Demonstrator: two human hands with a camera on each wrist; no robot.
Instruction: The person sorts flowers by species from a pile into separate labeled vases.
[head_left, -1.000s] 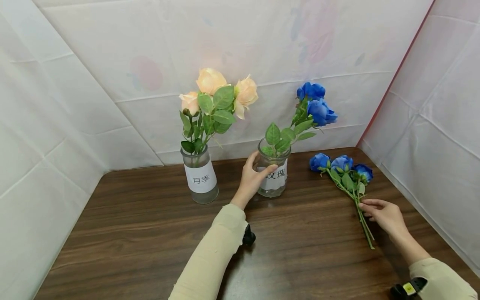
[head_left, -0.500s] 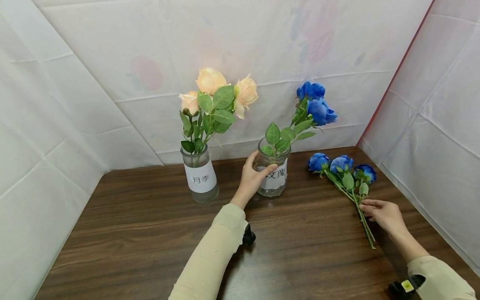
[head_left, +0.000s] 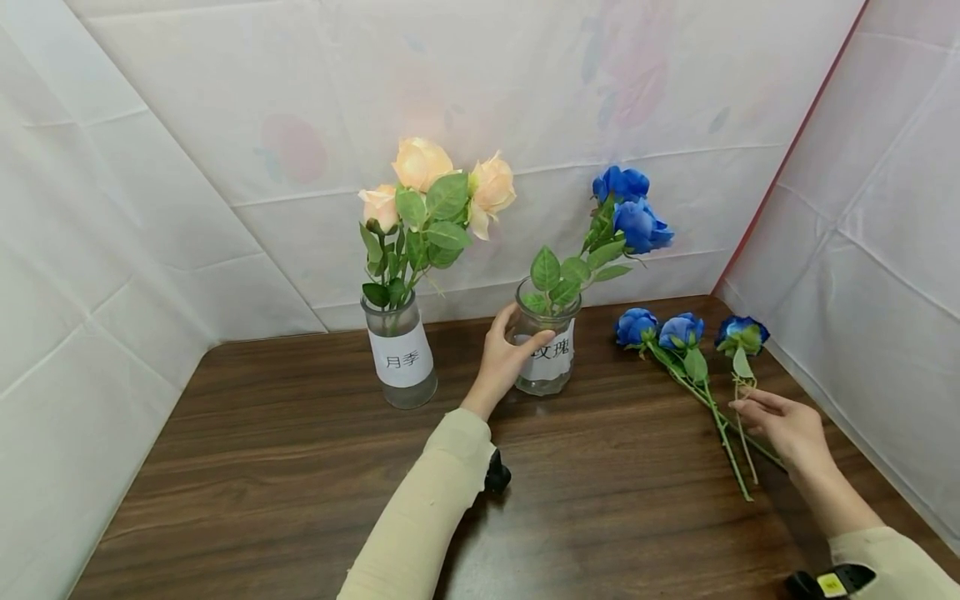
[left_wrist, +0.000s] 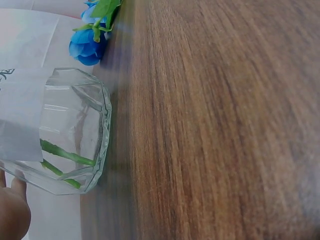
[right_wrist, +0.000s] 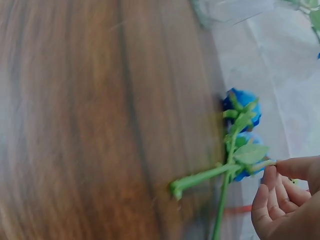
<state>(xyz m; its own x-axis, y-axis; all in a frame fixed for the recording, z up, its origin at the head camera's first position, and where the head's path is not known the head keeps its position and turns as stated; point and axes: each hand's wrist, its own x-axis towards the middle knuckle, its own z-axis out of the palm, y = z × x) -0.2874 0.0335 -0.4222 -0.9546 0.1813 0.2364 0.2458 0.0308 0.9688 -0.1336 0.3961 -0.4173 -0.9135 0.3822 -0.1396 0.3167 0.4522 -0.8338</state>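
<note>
Wooden table (head_left: pixel 300 467): right hand (head_left: pixel 783 427) pinches blue rose (head_left: pixel 741 335) stem; left hand (head_left: pixel 504 360) grips jar (head_left: pixel 549 350)

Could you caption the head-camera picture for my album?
Left hand grips labelled glass jar; right hand pinches blue artificial rose.

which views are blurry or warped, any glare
Head view: sharp, evenly lit, no glare; the backdrop's straight seams bow slightly toward the edges. Left wrist view: wooden table crisp, glass vase mildly soft, faint reflections. Right wrist view: blurred throughout, the blue rose and right hand soft.
</note>
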